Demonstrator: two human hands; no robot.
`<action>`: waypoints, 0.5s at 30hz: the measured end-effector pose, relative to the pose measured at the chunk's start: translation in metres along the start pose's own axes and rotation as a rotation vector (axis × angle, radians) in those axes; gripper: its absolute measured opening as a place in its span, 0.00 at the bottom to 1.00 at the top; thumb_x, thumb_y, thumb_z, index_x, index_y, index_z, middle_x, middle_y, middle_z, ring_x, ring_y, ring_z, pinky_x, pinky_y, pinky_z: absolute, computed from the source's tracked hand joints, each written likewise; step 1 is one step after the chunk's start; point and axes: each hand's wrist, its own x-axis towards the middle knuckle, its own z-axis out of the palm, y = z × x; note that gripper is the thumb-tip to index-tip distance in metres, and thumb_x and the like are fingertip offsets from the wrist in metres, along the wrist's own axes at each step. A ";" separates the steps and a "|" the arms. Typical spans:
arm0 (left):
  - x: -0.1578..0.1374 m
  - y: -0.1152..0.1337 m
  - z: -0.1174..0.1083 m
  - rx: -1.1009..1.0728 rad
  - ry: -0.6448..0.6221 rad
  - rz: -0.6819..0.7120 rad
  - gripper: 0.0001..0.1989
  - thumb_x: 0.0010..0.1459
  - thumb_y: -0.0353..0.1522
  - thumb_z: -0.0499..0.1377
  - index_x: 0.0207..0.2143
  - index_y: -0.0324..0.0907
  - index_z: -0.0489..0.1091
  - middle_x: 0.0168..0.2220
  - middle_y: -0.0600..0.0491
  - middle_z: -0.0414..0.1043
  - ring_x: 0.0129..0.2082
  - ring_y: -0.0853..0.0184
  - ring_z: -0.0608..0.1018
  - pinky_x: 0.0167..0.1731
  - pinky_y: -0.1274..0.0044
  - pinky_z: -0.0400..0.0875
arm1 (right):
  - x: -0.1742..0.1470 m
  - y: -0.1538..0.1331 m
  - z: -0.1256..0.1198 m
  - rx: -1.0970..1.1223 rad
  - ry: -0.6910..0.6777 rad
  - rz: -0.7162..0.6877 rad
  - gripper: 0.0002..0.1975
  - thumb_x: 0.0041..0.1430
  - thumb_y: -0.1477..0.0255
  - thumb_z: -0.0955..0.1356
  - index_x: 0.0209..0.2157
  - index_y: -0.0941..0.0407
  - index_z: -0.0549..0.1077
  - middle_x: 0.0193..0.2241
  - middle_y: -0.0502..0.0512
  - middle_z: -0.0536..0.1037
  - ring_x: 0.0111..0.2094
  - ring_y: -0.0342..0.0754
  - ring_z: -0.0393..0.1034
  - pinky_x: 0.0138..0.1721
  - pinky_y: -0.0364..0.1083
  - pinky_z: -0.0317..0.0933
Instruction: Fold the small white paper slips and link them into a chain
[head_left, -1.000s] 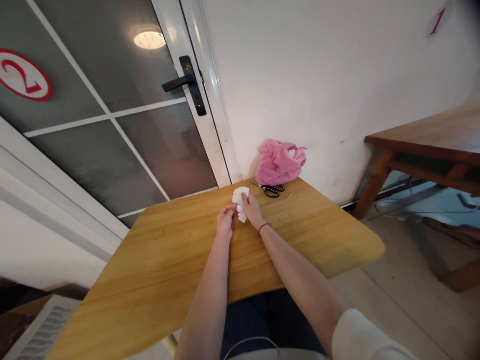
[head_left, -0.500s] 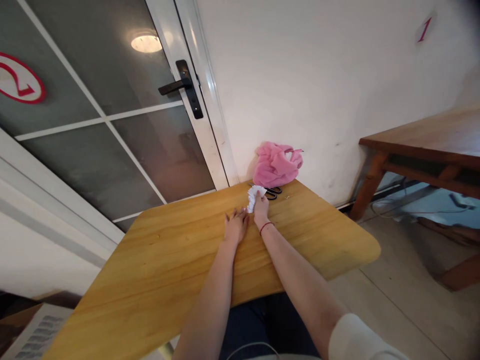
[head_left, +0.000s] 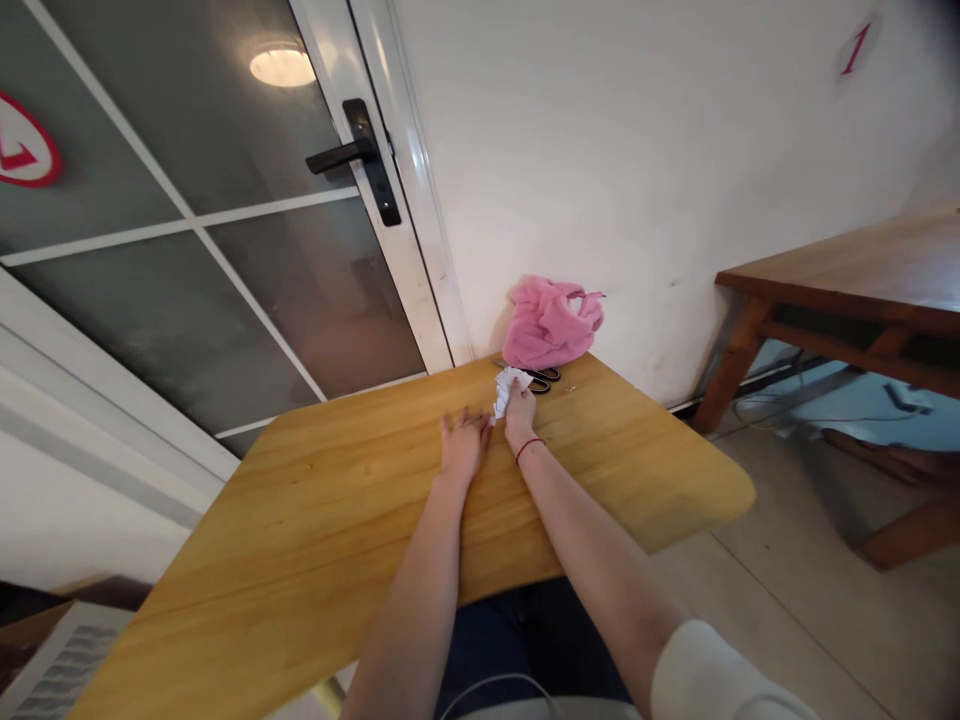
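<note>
1. Right hand (head_left: 520, 412): thumb and fingers closed on white paper (head_left: 502, 393).
2. Left hand (head_left: 463, 445): palm down, fingers spread on the worktop (head_left: 360, 520); paper at its one o'clock.
3. Scissors (head_left: 545, 386), pink cloth (head_left: 551, 330): right hand's one o'clock.

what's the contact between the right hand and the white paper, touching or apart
Touching: the head view shows the right hand gripping the white paper, with the thumb lying over it.
</note>
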 end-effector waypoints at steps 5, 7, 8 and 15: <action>-0.003 -0.009 -0.003 -0.031 0.045 -0.123 0.14 0.58 0.37 0.51 0.45 0.45 0.66 0.49 0.45 0.67 0.53 0.57 0.62 0.53 0.64 0.50 | -0.001 0.002 0.000 -0.016 -0.034 -0.021 0.15 0.61 0.67 0.63 0.47 0.59 0.66 0.44 0.57 0.70 0.41 0.48 0.68 0.40 0.51 0.66; -0.002 -0.014 -0.003 -0.054 0.047 -0.186 0.17 0.55 0.39 0.54 0.46 0.45 0.64 0.50 0.44 0.63 0.52 0.55 0.62 0.49 0.65 0.55 | -0.003 0.004 0.001 -0.022 -0.054 -0.029 0.14 0.61 0.67 0.63 0.46 0.60 0.67 0.43 0.56 0.71 0.39 0.47 0.69 0.39 0.50 0.66; -0.002 -0.017 -0.003 -0.066 0.039 -0.213 0.16 0.54 0.40 0.55 0.44 0.45 0.65 0.50 0.45 0.63 0.51 0.54 0.62 0.48 0.65 0.56 | -0.004 0.004 0.002 -0.025 -0.063 -0.036 0.14 0.61 0.67 0.63 0.46 0.60 0.67 0.42 0.56 0.71 0.39 0.47 0.69 0.38 0.50 0.66; -0.002 -0.028 -0.008 -0.163 0.036 -0.325 0.16 0.46 0.42 0.60 0.36 0.45 0.66 0.45 0.46 0.62 0.49 0.54 0.62 0.46 0.66 0.55 | -0.004 0.015 0.005 -0.033 -0.114 -0.119 0.13 0.61 0.66 0.63 0.43 0.60 0.68 0.38 0.55 0.72 0.34 0.44 0.70 0.34 0.47 0.67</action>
